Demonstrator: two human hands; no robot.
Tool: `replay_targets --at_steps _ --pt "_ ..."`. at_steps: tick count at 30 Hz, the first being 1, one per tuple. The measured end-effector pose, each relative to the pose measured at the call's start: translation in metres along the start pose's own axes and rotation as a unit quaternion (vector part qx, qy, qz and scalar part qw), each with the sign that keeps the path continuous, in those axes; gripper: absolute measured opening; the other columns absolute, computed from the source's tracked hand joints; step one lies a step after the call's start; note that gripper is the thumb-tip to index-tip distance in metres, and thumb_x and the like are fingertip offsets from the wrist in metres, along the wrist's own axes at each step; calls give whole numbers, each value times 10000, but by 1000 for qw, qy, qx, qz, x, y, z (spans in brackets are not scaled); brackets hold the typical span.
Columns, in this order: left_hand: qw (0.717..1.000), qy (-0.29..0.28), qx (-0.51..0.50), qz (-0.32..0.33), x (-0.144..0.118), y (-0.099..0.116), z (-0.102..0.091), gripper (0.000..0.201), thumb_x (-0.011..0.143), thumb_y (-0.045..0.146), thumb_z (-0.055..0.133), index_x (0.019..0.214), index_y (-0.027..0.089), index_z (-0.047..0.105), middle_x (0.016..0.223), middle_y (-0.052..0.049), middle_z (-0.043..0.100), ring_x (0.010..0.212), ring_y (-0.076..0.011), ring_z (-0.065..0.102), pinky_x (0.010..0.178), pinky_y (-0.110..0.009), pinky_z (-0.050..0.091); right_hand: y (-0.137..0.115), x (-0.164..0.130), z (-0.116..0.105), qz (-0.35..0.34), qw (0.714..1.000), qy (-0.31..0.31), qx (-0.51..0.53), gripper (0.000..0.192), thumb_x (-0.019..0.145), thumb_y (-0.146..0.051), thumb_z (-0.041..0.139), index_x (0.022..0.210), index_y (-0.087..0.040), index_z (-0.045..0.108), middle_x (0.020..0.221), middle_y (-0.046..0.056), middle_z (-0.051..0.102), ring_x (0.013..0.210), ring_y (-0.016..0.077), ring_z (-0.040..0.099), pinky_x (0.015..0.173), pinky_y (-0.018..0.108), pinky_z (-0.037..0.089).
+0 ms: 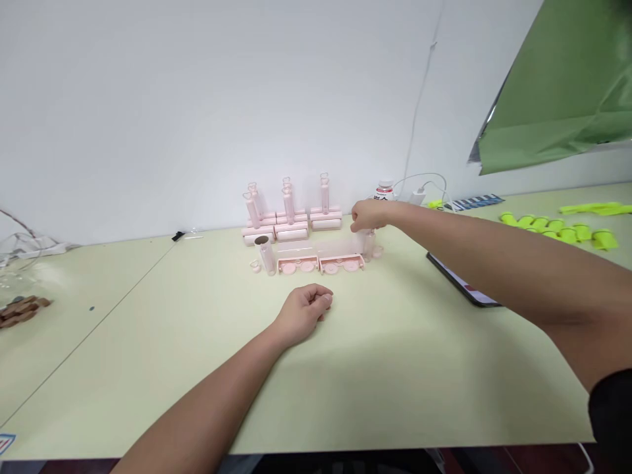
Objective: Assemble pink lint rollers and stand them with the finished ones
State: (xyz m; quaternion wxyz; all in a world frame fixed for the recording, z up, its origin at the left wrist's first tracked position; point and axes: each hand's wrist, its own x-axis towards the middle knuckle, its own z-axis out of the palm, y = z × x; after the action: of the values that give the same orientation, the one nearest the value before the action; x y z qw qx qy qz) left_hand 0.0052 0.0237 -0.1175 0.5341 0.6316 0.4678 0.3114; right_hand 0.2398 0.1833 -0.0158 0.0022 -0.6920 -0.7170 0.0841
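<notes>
My right hand (368,214) reaches far across the pale green table (395,368) and pinches the top of a small clear-pink tube (368,245) that stands upright beside a clear cover (320,247). In front of the cover lie two pink end plates (320,264). My left hand (306,313) rests on the table nearer to me, its fingers curled shut and holding nothing I can see. Another pink tube (265,255) stands at the left of the parts.
Several assembled pink lint rollers (291,220) stand against the white wall. A dark phone (464,283) lies under my right forearm. Neon-yellow parts (557,229) sit far right, a bottle (384,191) and charger cable behind, and brown pieces (22,309) at the left edge.
</notes>
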Motion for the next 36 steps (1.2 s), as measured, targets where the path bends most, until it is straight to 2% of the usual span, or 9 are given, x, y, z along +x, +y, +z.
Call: replay_targets --at_steps 5,8,12,15,18,22,26,31,36 --pt "999 1 -37 3 2 -4 -1 426 807 563 601 914 155 662 809 -29 619 588 -101 526 489 -224 400 -10 -27 -29 -42 990 136 14 172 744 -260 686 894 -206 624 878 80 656 843 260 601 696 351 443" --pt "994 5 -110 18 2 -5 -1 569 814 662 557 1023 141 650 839 -52 629 610 -122 550 477 -240 440 -29 -76 -11 -178 916 345 100 231 791 -259 630 1010 -187 608 1003 100 635 906 257 583 781 361 450" --pt "964 -18 -261 45 -1 -2 3 684 799 742 520 1162 164 575 969 -94 659 790 -193 626 559 -284 525 -56 -148 58 -380 853 321 159 152 872 -243 576 1013 -186 579 980 109 617 878 233 574 772 350 483" --pt "965 1 -258 46 -4 1 4 548 788 650 627 1048 170 584 919 -70 660 779 -185 629 599 -270 505 -56 -171 100 -470 825 255 183 198 899 -341 603 1041 -204 579 1067 132 621 967 247 582 806 365 506" --pt "989 37 -138 45 -5 0 2 453 773 572 694 965 178 577 841 -25 632 699 -151 590 563 -243 439 -38 -161 113 -357 880 232 212 214 921 -347 567 1071 -196 585 1063 120 649 935 240 613 797 362 505" --pt "994 79 -14 75 -4 -2 -2 412 792 527 687 1001 184 595 819 5 603 710 -140 538 614 -246 399 -15 -131 115 -202 961 139 130 258 937 -279 504 1147 -166 603 1233 141 637 1033 260 628 880 386 476" --pt "991 94 37 93 -3 0 -3 418 764 464 720 1056 179 629 852 2 611 740 -152 517 640 -248 377 -10 -121 120 -189 971 101 101 375 909 -309 540 1245 -147 581 1279 161 632 1133 313 604 899 401 464" --pt "990 88 43 99 -4 4 -4 423 776 432 710 1109 183 633 878 -4 622 755 -157 518 640 -244 369 -14 -130 116 -189 974 93 87 268 913 -318 527 1085 -153 651 1087 142 694 981 296 647 815 385 475" --pt "991 73 54 98 -7 6 -2 437 767 451 716 1119 198 657 891 -9 643 760 -169 543 653 -252 387 -12 -125 114 -170 978 91 77 356 928 -337 510 1225 -157 587 1316 163 596 1142 313 591 866 390 465"
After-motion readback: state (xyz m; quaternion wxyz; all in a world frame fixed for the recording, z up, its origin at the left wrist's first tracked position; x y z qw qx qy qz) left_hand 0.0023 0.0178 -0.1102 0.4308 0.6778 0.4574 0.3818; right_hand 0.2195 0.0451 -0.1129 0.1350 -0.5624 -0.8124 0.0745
